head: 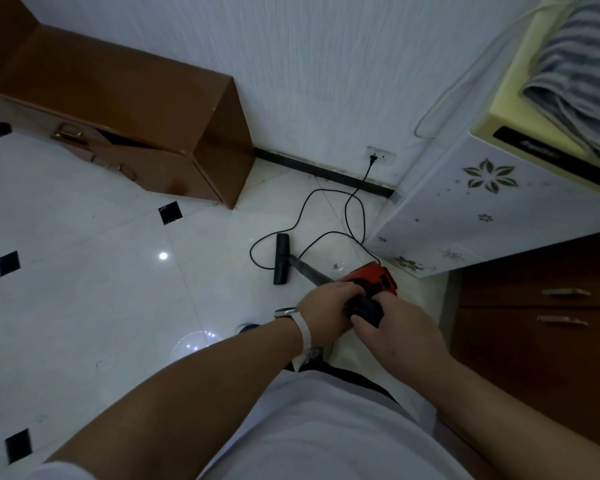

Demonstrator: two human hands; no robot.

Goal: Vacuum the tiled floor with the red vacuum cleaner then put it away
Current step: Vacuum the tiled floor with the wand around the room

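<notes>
Vacuuming step in hand: cleaner held two-handed, nozzle down on the tiles.
Left hand (pixel 326 306) and right hand (pixel 395 334) each keep a closed grip on the black handle end of the red vacuum cleaner (pixel 371 277), near right. Its floor nozzle (pixel 280 258) rests on the tiled floor (pixel 101 289), with the cord (pixel 326 194) looped just beside it and plugged into the far wall socket (pixel 378 156). Judged: floor pass, stowing not yet due. The next stroke calls for steering the nozzle clear of the cord.

No legible text, dark nameplate (pixel 538 149) on the floral appliance (pixel 465 206), script too blurred to read
</notes>
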